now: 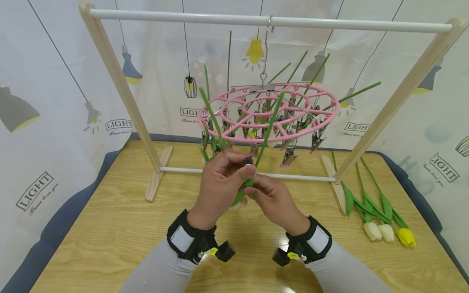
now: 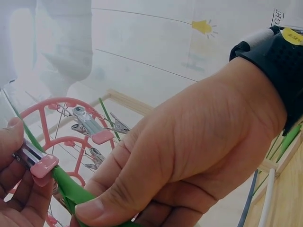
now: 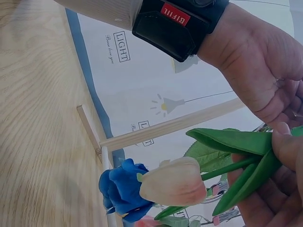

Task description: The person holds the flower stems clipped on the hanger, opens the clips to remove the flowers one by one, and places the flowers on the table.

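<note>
While the pale tulip (image 3: 228, 169) is pinched by the right hand (image 1: 276, 201) mid-frame, its bloom (image 3: 174, 183) is mostly hidden from the head view; a clip (image 2: 38, 160) is held by the left hand (image 1: 220, 187), its bite on the stem (image 1: 269, 130) unclear. Above the counter (image 1: 110, 228), both hands are widely flanked by stand posts (image 1: 122, 89).

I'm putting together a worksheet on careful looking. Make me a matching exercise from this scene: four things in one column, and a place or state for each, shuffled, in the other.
Column one
1. Rack
2. Left hand
3. Yellow tulip at far right
4. Right hand

Column two
A. Lying on the table
B. Pinching a leafy stem
C. Hung from the white bar
D. Holding a clip

Pairs: 1-C, 2-D, 3-A, 4-B
</note>
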A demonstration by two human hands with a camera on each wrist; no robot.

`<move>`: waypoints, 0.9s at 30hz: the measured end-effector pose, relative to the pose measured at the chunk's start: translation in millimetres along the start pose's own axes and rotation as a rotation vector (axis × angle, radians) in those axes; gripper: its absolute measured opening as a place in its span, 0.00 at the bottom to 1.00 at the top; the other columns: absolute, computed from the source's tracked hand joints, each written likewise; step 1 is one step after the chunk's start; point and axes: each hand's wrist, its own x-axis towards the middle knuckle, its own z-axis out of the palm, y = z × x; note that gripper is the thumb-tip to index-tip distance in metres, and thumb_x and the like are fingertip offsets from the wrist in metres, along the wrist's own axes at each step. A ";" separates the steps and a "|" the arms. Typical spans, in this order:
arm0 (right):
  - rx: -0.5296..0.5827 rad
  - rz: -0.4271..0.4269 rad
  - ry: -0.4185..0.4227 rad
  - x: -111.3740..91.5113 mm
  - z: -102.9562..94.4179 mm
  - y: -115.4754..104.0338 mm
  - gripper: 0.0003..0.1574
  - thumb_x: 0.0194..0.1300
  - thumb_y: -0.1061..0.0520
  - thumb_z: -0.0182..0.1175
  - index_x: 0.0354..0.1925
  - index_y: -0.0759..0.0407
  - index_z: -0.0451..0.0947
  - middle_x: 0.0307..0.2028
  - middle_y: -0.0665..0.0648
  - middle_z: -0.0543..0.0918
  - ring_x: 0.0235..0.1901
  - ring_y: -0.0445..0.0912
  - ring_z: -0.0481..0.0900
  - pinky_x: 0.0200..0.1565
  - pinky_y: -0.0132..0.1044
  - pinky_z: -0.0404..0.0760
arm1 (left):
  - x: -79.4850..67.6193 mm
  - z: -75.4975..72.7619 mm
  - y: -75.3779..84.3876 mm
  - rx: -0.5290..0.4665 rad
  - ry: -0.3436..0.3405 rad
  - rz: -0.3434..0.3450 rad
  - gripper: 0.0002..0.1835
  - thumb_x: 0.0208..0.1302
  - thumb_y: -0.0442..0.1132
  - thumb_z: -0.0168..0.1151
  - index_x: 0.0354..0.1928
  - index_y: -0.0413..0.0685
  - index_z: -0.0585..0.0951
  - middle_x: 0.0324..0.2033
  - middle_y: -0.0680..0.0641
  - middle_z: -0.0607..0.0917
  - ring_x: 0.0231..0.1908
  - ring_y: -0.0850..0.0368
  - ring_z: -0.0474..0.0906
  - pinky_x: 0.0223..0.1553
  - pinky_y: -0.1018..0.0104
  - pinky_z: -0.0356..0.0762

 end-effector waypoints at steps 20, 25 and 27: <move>-0.071 0.063 0.041 -5.4 -8.1 -4.6 0.15 0.66 0.65 0.52 0.49 0.58 0.77 0.41 0.60 0.83 0.37 0.50 0.80 0.37 0.39 0.81 | -1.3 -1.9 -2.9 0.064 0.025 -0.009 0.12 0.59 0.34 0.62 0.45 0.38 0.78 0.39 0.33 0.79 0.37 0.47 0.78 0.37 0.64 0.81; -0.078 0.049 0.054 -4.6 -7.3 -17.6 0.14 0.66 0.67 0.51 0.49 0.65 0.76 0.41 0.63 0.83 0.37 0.52 0.80 0.37 0.39 0.82 | -1.5 -0.8 -5.2 0.065 0.054 -0.015 0.15 0.58 0.33 0.63 0.47 0.37 0.79 0.42 0.36 0.80 0.40 0.47 0.78 0.39 0.65 0.81; -0.089 0.037 0.056 -5.3 -8.0 -16.2 0.13 0.66 0.68 0.50 0.48 0.65 0.76 0.41 0.62 0.83 0.36 0.52 0.80 0.36 0.38 0.81 | -1.0 -0.3 -6.1 0.066 0.056 -0.013 0.16 0.58 0.33 0.63 0.49 0.37 0.78 0.43 0.36 0.80 0.41 0.47 0.78 0.40 0.66 0.80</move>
